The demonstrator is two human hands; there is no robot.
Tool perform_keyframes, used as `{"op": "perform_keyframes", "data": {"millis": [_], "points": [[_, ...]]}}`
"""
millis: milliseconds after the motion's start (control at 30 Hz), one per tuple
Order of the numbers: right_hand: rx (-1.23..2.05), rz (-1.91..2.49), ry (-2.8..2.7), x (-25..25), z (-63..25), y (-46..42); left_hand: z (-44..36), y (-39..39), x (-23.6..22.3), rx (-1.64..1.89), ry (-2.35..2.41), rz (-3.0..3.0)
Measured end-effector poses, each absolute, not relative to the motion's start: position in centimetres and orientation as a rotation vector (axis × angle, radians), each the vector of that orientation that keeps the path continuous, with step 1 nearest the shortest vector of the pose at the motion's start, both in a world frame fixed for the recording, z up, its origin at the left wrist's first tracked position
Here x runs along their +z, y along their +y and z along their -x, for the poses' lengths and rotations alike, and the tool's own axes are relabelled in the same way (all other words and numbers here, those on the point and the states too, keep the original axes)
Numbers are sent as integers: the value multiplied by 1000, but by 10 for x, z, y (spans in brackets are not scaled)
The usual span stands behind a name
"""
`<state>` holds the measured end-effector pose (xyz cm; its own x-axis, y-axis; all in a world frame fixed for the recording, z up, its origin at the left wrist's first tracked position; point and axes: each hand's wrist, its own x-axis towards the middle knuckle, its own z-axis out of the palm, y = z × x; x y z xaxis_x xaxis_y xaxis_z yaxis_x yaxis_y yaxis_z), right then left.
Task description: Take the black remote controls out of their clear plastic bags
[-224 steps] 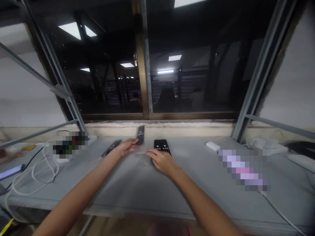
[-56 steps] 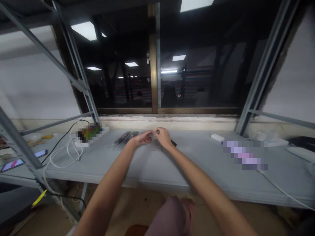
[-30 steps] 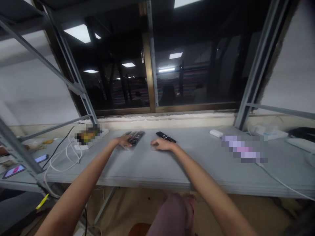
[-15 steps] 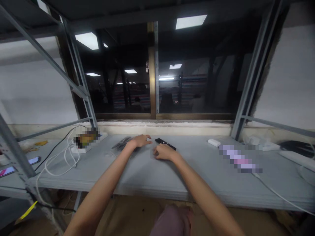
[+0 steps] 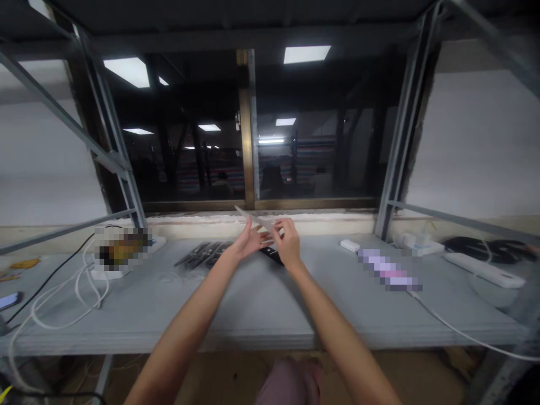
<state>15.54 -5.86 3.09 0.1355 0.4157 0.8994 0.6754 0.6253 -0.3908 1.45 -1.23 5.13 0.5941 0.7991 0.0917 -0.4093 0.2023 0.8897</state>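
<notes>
A thin, pale translucent plastic sleeve [image 5: 260,221] is up off the table, tilted, between my hands. My right hand [image 5: 289,242] pinches its right end between thumb and fingertips. My left hand [image 5: 248,241] is beneath the sleeve with its fingers spread apart; the thumb points up near the sleeve, and whether it presses on it is unclear. Just behind and below the hands a black remote control [image 5: 272,255] lies on the table, partly covered by them. Several dark remotes in clear wrapping [image 5: 206,254] lie side by side left of my left hand.
The grey table [image 5: 236,315] backs onto a window. On the left are a white power strip [image 5: 158,245] with a blurred-out item and looping white cables [image 5: 54,326]. To the right lie a blurred-out device [image 5: 388,271] on a cable, another power strip [image 5: 485,269] and black cable coils [image 5: 489,249].
My right hand has risen from the table beside the remote and now pinches the plastic sleeve. My left hand has turned and moved toward it. The view has shifted slightly right.
</notes>
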Motion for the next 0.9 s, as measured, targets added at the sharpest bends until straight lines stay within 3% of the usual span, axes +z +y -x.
{"op": "perform_keyframes", "data": {"millis": [200,567,900], "points": [[-368,1173,-1930,16,-143,-54,-46,14,32,1103,556,-868],[-495,1560,-2041,10,-132,-57,-43,14,7,1251,571,-713],[-438,1297,-2201,6,-137,-57,-11,26,16,1457,515,-595]]}}
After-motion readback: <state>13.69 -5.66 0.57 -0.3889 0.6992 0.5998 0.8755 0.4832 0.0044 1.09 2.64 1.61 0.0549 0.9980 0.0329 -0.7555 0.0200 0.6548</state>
